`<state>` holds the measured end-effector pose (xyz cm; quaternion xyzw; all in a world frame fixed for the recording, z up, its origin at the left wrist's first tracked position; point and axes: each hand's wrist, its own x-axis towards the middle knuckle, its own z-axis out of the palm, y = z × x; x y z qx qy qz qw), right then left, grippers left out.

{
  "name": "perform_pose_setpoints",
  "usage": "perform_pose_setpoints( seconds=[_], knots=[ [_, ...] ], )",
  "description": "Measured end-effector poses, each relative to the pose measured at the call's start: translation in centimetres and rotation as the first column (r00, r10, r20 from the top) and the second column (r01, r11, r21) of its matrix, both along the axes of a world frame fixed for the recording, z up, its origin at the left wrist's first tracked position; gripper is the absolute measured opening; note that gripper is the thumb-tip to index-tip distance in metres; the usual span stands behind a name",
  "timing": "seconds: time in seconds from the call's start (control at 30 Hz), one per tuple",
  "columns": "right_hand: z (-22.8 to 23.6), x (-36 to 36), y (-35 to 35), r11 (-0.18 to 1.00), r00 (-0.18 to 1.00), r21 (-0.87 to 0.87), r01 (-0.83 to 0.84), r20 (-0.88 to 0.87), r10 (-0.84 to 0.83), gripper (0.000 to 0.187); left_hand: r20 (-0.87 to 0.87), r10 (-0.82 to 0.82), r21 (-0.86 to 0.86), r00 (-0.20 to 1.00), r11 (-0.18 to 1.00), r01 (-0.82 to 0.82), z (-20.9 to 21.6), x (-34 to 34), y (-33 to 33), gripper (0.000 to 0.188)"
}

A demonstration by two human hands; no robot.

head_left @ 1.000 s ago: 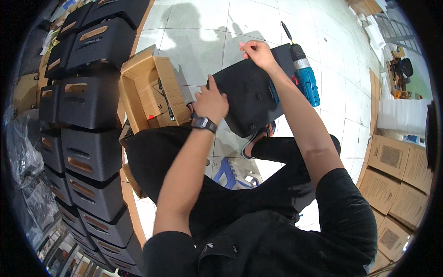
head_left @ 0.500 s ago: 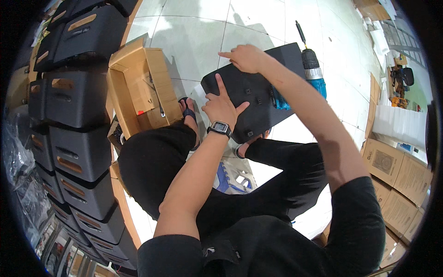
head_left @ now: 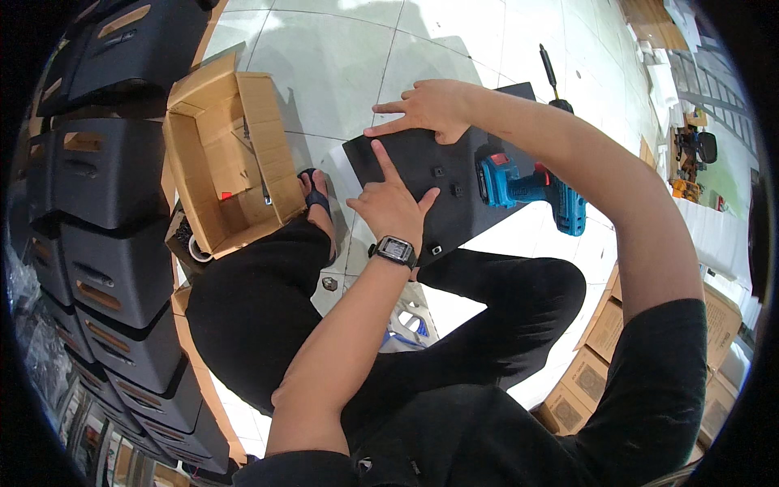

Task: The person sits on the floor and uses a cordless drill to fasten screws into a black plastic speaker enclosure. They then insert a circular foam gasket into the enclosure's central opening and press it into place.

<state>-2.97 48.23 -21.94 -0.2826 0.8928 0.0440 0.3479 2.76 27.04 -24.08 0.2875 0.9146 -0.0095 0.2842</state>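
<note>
A flat black panel (head_left: pixel 479 223) lies in front of my legs. My left hand (head_left: pixel 388 209), a watch on its wrist, rests over the panel's left part with forefinger and thumb stretched out. My right hand (head_left: pixel 434 112) reaches over the far left edge, fingers apart, its fingertips close to my left forefinger's tip. Neither hand holds anything. Small black square pieces (head_left: pixel 457 190) sit on the panel right of my left hand. A blue cordless drill (head_left: pixel 527 188) with a long bit lies at the panel's right side, partly hidden by my right forearm.
An opened cardboard box (head_left: pixel 223 154) stands left of my foot, holding a thin dark tool and a small red item. Stacked black plastic bins (head_left: pixel 109 174) line the left side. Cartons (head_left: pixel 588 381) stand at the lower right. Pale tiles (head_left: pixel 324 61) cover the floor.
My right hand has spread its fingers and come nearer my left forefinger. The view has shifted, and more of the drill's blue body shows past my forearm.
</note>
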Motion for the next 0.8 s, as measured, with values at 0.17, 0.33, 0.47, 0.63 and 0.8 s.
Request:
perform_pose_setpoints(
  seconds=[0.17, 0.33, 0.47, 0.63, 0.8],
  knots=[
    [-0.8, 0.7, 0.0, 1.0, 1.0, 0.003, -0.004, 0.013, 0.004, 0.127, 0.037, -0.011, 0.028, 0.999, 1.0, 0.01, 0.3, -0.6, -0.2, 0.133],
    [-0.9, 0.1, 0.3, 0.996, 0.993, 0.065, -0.067, -0.089, 0.072, 0.12, 0.005, -0.027, -0.003, 1.0, 1.0, 0.027, 0.1, -0.6, -0.1, 0.135],
    [-0.8, 0.2, 0.2, 0.99, 0.988, 0.11, -0.087, -0.121, 0.1, 0.112, 0.013, -0.036, -0.016, 0.999, 0.999, 0.036, 0.4, -0.8, -0.2, 0.137],
    [-1.9, 1.1, 0.6, 0.991, 0.979, 0.118, -0.058, -0.188, 0.08, 0.096, -0.115, -0.081, 0.043, 0.99, 0.995, 0.087, -0.2, -0.6, -0.7, 0.137],
    [-2.2, 0.5, 1.2, 0.986, 0.96, 0.122, -0.111, -0.242, 0.138, 0.084, -0.103, -0.065, 0.041, 0.993, 0.997, 0.069, -0.3, -0.3, -0.5, 0.136]
  ],
)
